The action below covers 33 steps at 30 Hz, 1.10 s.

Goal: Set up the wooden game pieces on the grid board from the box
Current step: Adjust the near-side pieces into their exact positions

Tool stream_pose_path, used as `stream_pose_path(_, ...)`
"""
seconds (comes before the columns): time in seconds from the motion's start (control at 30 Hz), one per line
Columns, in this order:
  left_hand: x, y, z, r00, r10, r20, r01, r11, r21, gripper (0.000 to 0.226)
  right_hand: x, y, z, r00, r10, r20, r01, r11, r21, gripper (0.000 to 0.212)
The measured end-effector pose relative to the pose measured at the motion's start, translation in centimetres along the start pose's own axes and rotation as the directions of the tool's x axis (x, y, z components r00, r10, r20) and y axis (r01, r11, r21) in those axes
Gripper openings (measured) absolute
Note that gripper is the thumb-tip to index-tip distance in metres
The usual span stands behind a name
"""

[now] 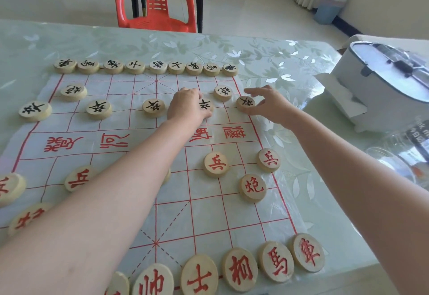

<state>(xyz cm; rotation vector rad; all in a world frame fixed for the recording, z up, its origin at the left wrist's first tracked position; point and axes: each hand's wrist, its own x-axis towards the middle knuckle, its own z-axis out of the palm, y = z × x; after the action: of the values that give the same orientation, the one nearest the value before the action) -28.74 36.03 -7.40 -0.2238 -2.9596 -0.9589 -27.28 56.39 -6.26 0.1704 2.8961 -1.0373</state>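
Observation:
A white sheet board (144, 162) with red grid lines lies on the table. Round wooden pieces with black characters line its far edge (144, 66), and more stand in the rows before it. Red-lettered pieces (241, 269) line the near edge. My left hand (185, 106) reaches across the board, its fingers curled round a black-lettered piece (206, 105). My right hand (271, 104) hovers with spread fingers just right of another black-lettered piece (245, 103) at the board's right edge, thumb and forefinger close to it. The box is out of view.
A red plastic chair (157, 2) stands behind the table. A white cooker (383, 78) and a cardboard flap (341, 97) sit at the right. A glass jar (399, 155) stands near my right forearm. The green floral tablecloth (162, 46) covers the table.

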Motion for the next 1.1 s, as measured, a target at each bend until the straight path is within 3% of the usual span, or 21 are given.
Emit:
stream_pose_path(0.37, 0.3, -0.8, 0.7, 0.999, -0.031, -0.017, 0.029, 0.994, -0.102, 0.051, -0.1, 1.1, 1.6, 0.989, 0.006, -0.147, 0.005, 0.997, 0.074, 0.051)
stream_pose_path(1.1, 0.4, -1.3, 1.1, 0.999, -0.011, -0.041, 0.006, 0.993, -0.120, 0.049, -0.4, 1.5, 2.3, 0.975, -0.001, -0.220, 0.033, 0.989, 0.142, 0.049)
